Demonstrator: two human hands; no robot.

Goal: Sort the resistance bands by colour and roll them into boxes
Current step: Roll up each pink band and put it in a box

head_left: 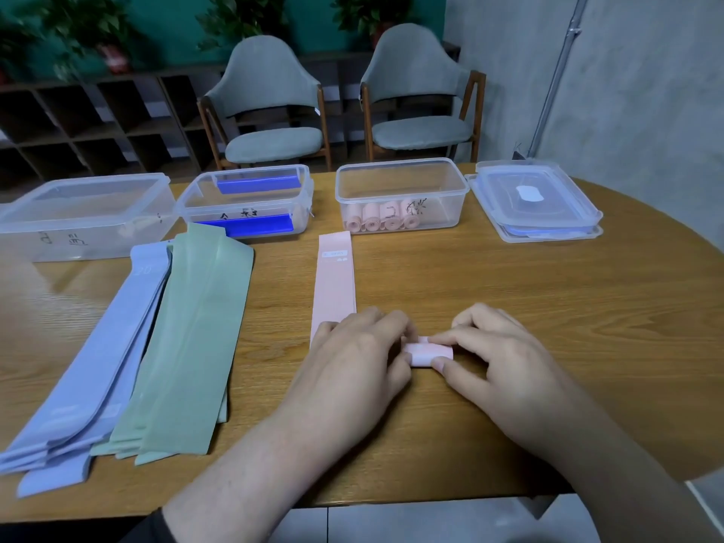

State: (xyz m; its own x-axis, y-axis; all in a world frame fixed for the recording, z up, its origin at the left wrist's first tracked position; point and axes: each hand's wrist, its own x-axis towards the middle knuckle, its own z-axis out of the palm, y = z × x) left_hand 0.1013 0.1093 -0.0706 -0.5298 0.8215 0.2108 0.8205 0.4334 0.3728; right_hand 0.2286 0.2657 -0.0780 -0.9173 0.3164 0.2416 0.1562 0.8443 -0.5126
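Note:
A small pink roll of band [428, 353] sits on the wooden table [548, 307] between my hands. My left hand [362, 354] and my right hand [495, 352] both pinch it with fingertips and thumbs. A flat pink band [335, 280] lies stretched away from under my left hand toward the boxes. Beyond it, a clear box [401, 194] holds several rolled pink bands [386, 218]. At the left lie a fan of pale blue bands [90, 370] and a stack of green bands [192, 327].
Two more clear boxes stand at the back left: one with nothing visible inside [84, 215], and one with blue clip pieces [247, 201]. Stacked lids [534, 203] lie at the back right. Two grey chairs [274, 107] stand behind the table.

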